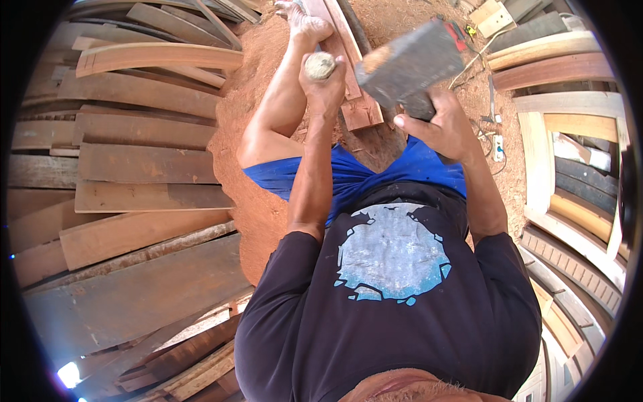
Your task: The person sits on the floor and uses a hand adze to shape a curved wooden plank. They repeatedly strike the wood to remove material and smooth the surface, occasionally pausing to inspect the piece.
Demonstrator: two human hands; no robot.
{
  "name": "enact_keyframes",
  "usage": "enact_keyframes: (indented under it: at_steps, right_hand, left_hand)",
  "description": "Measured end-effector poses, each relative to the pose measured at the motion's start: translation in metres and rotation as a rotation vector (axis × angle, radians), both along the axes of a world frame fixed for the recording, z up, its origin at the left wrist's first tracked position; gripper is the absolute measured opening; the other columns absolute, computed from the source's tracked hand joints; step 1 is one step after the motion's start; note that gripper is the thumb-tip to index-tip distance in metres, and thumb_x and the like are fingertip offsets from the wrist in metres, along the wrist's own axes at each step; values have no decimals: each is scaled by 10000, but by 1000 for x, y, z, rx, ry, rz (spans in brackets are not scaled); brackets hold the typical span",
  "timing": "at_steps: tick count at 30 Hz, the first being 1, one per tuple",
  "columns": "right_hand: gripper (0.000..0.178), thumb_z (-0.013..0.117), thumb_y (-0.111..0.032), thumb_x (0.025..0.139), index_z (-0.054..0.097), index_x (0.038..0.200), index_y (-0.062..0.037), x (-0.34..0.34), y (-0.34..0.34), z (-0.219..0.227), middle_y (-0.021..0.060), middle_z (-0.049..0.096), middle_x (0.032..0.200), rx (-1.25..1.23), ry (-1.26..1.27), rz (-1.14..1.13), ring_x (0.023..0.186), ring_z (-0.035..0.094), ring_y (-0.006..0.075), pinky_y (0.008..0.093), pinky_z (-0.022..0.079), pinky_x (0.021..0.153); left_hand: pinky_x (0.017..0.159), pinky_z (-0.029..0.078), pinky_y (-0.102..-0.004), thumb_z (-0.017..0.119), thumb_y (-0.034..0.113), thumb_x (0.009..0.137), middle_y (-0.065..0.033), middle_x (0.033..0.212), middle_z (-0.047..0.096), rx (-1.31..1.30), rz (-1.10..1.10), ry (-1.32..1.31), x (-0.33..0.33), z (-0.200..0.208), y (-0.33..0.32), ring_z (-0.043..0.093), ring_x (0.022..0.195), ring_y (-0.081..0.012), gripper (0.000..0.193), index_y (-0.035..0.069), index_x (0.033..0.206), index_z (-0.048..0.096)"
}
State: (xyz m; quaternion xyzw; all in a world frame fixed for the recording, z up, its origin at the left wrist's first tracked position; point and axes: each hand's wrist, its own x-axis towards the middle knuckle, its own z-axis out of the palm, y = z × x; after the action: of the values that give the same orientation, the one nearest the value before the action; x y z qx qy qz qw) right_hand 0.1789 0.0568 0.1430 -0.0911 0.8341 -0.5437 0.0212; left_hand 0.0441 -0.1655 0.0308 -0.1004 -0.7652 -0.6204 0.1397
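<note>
My left hand [326, 94] is closed round an upright chisel [319, 65]. Only the round, pale, frayed top of its handle shows; the blade is hidden below my fist. In my right hand [445, 130] is a mallet [418, 63] with a big, dark, blocky head, slightly blurred. That head is raised to the right of the chisel's handle, apart from it. Beneath both tools a reddish-brown wooden board [363, 112] runs away from me between my legs. My bare left foot [308, 28] rests beside its far part.
Many planks [147, 161] are stacked along the left. Reddish sawdust [231, 228] covers the ground. To the right stand a pale wooden frame [536, 161], curved boards [549, 53] and a white power strip [497, 147] with cables. A red-and-black tool [459, 35] lies beyond the mallet.
</note>
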Motion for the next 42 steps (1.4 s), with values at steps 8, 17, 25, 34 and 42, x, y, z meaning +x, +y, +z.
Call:
enact_keyframes:
  at_steps: [8,17,25,34,42]
  right_hand:
    - [240,736,-195,934,631,1028,-1,30,63,-31,31,637,782,-199,-24,-436,664,599,104,272,491,626]
    - [213,728,-146,958,630,1075,2,52,141,-37,18,616,763,-351,-9,-852,632,580,95,252,464,589]
    - [199,718,-129,968,625,1080,6,44,163,-42,35,613,767,-380,41,-876,638,576,101,257,456,598]
    - [213,731,-120,956,624,1080,16,30,140,-48,38,619,787,-421,-82,-791,643,578,105,263,466,599]
    - [212,737,-123,952,621,1074,5,29,143,-38,36,614,768,-423,13,-825,641,578,106,265,469,600]
  left_hand:
    - [757,575,-320,914,274,760,-107,880,739,-242,-474,-227,-24,31,95,697,822,-159,433,5,959,639]
    - [712,542,-322,870,279,808,-39,829,704,-485,-807,-281,-31,-5,154,632,767,-117,336,25,915,678]
    - [692,530,-315,857,253,806,-20,813,689,-418,-887,-287,-40,-30,149,626,754,-116,301,47,926,673]
    - [718,538,-290,818,164,830,-4,859,691,-396,-882,-386,-37,-24,107,638,788,-103,227,57,967,673]
    - [644,498,-274,814,153,849,39,775,624,-276,-900,-329,-34,-21,142,570,713,-60,204,69,899,635]
